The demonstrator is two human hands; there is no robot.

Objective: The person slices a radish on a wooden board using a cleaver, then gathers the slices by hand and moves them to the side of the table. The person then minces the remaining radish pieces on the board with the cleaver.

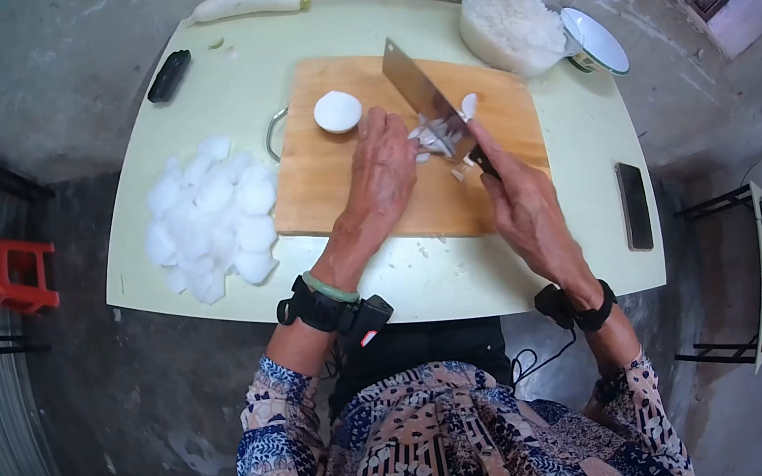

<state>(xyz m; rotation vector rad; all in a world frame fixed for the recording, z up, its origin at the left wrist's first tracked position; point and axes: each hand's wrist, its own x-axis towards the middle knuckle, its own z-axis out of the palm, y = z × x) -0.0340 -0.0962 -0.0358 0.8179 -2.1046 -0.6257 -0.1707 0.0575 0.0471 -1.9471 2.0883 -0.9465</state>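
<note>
A wooden cutting board [318,188] lies on the table with small cut pieces of white radish [433,137] near its middle. My right hand [526,210] is closed round the dark handle of a cleaver [423,92], whose blade stands on edge beside the pieces. Against those pieces my left hand [380,168] is closed, fingers curled, just left of the blade; its fingertips are partly hidden. Behind it a round cut chunk of radish [337,111] sits on the board. A loose slice [470,105] lies right of the blade.
Left of the board is a heap of thin radish slices [213,215]. A whole white radish [249,3] and a black object [170,76] lie at the back left. A tub of white shreds [514,22] and a bowl [597,41] stand back right; a phone [633,206] lies at right.
</note>
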